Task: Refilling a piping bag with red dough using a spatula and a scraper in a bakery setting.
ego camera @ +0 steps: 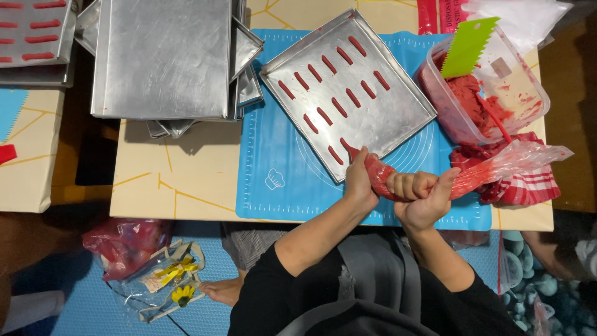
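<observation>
A clear piping bag (491, 168) filled with red batter lies across the near edge of a metal baking tray (398, 115). My left hand (359, 180) pinches the bag near its nozzle, which touches the tray's near corner. My right hand (423, 194) squeezes the bag's middle, with the loose twisted end trailing to the right. Several short red batter strips (336, 106) lie in rows on the tray. The tray rests tilted on a blue silicone mat (273, 180).
A plastic tub of red batter (491, 109) with a green toothed scraper (467, 46) stands at the right, beside a red checked cloth (528, 186). Stacked empty metal trays (161, 59) sit at the left. Another tray with red strips (31, 31) is far left.
</observation>
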